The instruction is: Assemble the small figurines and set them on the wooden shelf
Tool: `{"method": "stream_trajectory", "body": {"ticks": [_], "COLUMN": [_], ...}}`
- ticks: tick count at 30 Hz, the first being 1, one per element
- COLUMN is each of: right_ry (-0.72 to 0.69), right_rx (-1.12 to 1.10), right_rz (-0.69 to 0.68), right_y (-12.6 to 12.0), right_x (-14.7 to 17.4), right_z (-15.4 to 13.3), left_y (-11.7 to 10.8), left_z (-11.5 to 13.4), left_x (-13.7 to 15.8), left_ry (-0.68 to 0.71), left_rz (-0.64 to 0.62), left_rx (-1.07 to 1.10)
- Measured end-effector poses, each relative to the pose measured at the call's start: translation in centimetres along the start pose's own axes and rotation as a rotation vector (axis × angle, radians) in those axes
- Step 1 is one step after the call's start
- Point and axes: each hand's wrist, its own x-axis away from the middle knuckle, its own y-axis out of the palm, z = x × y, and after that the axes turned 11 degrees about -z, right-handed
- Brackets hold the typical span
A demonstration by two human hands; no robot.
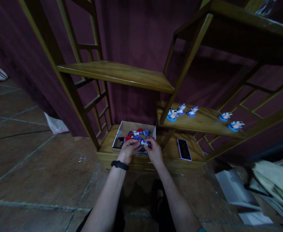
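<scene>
Both hands are together over the front of a white open box on the bottom shelf. A small blue-purple figurine with a white part is pinched between the fingers of my right hand. My left hand, with a black band at its wrist, has its fingers closed on a round purple piece right beside the figurine; whether the two are joined I cannot tell. In the box lie several more small figurines and red-topped pieces, partly hidden by my hands.
The wooden shelf unit has a board above the box and slanting posts. Several small figurines on round bases stand on the right shelf. A phone lies right of the box. A grey-white box and pale cloth are on the floor at right.
</scene>
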Motion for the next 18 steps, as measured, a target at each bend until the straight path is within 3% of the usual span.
{"method": "stream_trajectory", "body": {"ticks": [9, 18], "right_ry": [0.087, -0.022], "right_rx": [-0.108, 0.08], "right_rz": [0.053, 0.02], "right_y": [0.8, -0.1], "right_x": [-0.3, 0.1], "right_z": [1.7, 0.0], "left_y": [0.2, -0.5], "left_z": [-0.3, -1.0], "left_x": [-0.3, -0.8], "left_ry": [0.021, 0.067], "left_rz": [0.017, -0.025], "left_rx": [-0.068, -0.09]}}
